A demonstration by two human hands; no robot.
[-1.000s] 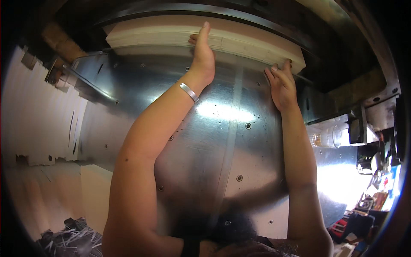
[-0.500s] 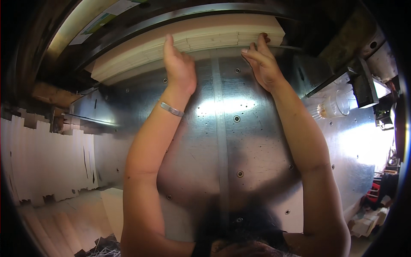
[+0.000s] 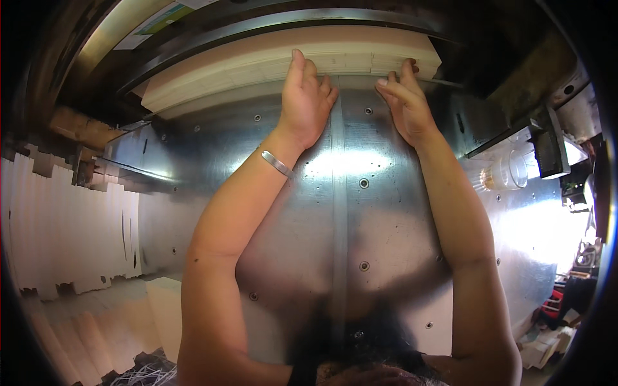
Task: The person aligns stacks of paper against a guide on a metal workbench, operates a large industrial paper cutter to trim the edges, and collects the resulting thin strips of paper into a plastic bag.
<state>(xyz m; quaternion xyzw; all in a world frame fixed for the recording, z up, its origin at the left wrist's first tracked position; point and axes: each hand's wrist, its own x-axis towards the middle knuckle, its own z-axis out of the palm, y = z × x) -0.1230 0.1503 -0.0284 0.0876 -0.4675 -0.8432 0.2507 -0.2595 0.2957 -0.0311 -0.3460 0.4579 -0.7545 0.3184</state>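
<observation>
Along the far side of the metal table lies a long stack of thin pale sheets, like wood veneer (image 3: 257,61). My left hand (image 3: 306,103), with a silver bracelet on its wrist, is held on edge at the middle of the stack's front. Its fingers are stretched and hold nothing. Toward the stack's right end, my right hand (image 3: 407,106) has its fingers apart, palm turned inward, and some fingertips reach the front edge. Whether either hand presses on the sheets I cannot tell.
A shiny metal table (image 3: 296,225) with bolt holes and a central seam lies beneath my arms. Above the stack runs a dark metal bar (image 3: 270,24). A drinking glass (image 3: 505,170) stands at right beside a dark bracket (image 3: 549,145). Ragged-edged pale sheets (image 3: 71,225) are at left.
My left hand has moved right along the stack, closer to my right hand. The right hand keeps nearly the same place at the stack. The whole view has shifted slightly.
</observation>
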